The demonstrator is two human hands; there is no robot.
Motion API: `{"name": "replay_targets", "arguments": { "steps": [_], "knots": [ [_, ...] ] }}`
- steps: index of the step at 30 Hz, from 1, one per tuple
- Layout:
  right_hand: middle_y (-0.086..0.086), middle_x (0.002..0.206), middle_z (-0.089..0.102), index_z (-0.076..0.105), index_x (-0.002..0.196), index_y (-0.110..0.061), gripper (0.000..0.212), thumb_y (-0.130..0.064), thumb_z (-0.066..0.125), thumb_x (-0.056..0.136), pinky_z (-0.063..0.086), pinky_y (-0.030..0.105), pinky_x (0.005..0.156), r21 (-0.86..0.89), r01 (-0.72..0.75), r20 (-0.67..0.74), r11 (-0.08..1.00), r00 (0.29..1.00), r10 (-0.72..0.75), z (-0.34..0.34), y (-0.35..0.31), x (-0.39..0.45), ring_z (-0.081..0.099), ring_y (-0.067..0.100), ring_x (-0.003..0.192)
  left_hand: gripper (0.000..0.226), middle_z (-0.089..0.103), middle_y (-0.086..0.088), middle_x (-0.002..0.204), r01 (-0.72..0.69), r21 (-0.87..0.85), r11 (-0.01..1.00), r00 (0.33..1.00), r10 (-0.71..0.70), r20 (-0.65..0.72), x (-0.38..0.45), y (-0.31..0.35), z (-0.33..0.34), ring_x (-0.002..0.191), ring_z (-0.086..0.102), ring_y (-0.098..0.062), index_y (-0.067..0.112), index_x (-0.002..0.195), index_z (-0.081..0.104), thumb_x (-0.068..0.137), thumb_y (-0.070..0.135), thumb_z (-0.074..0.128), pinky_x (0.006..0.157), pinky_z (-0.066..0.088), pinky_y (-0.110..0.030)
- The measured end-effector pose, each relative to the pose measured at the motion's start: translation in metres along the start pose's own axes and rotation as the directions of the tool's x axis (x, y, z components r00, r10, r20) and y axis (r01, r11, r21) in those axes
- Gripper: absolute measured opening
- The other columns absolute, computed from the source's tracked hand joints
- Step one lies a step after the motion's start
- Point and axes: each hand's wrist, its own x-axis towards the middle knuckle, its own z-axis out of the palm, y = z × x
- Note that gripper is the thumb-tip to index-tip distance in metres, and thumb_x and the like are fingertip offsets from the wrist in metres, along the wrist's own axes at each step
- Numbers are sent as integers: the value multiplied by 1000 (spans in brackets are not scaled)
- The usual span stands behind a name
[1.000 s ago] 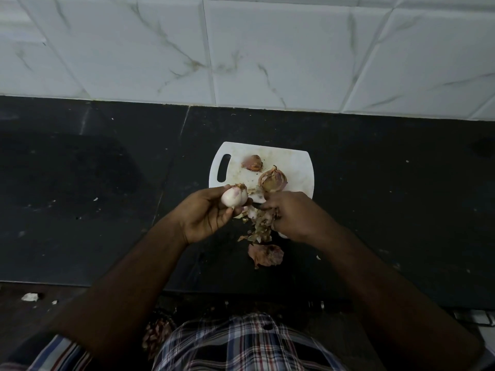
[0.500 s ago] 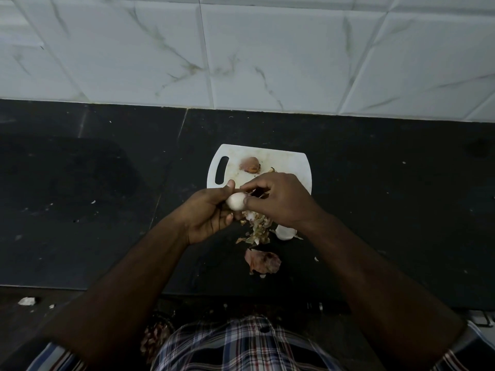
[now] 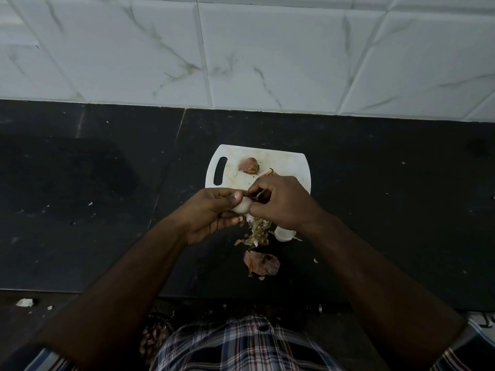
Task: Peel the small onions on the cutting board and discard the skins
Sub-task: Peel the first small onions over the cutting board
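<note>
My left hand grips a pale, mostly peeled small onion over the near edge of the white cutting board. My right hand meets it from the right, thumb and fingertips pinching at the onion's top. An unpeeled reddish onion lies on the board's far part. Another onion is mostly hidden behind my right hand. A peeled white onion lies under my right wrist. A pile of skins lies below my hands.
A large reddish skin piece lies on the black counter near its front edge. A white tiled wall closes the back. Small white scraps lie on the ledge at lower left.
My right hand rose from the skin pile to the onion in my left hand and now pinches at its top. Both hands have closed together over the board's near edge.
</note>
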Motion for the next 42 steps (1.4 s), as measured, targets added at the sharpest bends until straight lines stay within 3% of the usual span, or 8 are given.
{"name": "replay_targets", "arguments": {
  "steps": [6,14,22,26,31,35,40,42],
  "knots": [
    [-1,80,69,72,87,-12,16,-25,76,79,48,24,62,-139,13,-44,990,999,-20,5,2,6,61,10,72,41,74,-12,99,-35,66,997,999,36,-16,4,0,5,77,69,-13,2,119,69,85,25,66,65,59,-21],
    [-9,77,72,76,84,-23,11,-15,70,80,58,34,69,134,-143,-93,981,983,156,7,14,7,68,7,73,47,74,-15,100,-29,8,1000,999,29,-39,6,0,3,72,69,-13,0,124,66,88,29,62,61,58,-20],
    [-3,81,74,78,87,-15,11,-13,73,77,58,33,70,79,-143,-254,987,954,158,16,9,5,67,7,76,45,71,-17,99,-91,11,996,987,92,-132,11,-3,11,71,69,-16,-2,119,68,80,21,73,60,57,-21],
    [-5,80,74,79,82,-16,9,-13,75,74,58,32,71,83,-224,-294,971,926,238,20,15,6,68,7,76,28,73,-16,98,-102,28,994,985,105,-137,9,-5,12,73,67,-17,1,116,69,90,10,69,60,57,-21],
    [-3,88,77,79,84,-27,19,-10,74,76,61,47,82,374,-395,-108,839,880,463,23,40,-7,74,17,85,24,72,-14,101,-104,-47,993,992,100,-80,10,5,10,71,64,-16,4,118,68,96,10,61,58,56,-21],
    [-3,109,76,78,104,-20,26,-3,68,88,54,33,97,101,-368,-2,924,929,370,8,34,-17,68,11,105,38,70,-19,110,-31,-166,986,999,25,-43,9,-3,-1,77,64,-19,5,119,70,85,22,71,61,57,-20],
    [-7,90,76,79,92,-19,12,-13,78,82,58,27,76,-62,-158,-280,985,951,135,-13,6,-18,68,3,79,38,70,-21,111,11,-261,965,1000,-11,0,11,-14,-9,76,66,-17,2,123,66,87,15,70,58,56,-18],
    [-4,110,74,77,105,-19,24,-10,75,83,53,24,88,-114,-178,-161,977,974,159,-10,5,-18,68,11,98,33,69,-20,107,16,-279,960,1000,-16,1,11,-14,-8,70,66,-15,1,118,67,89,18,66,56,55,-17]
  ]
}}
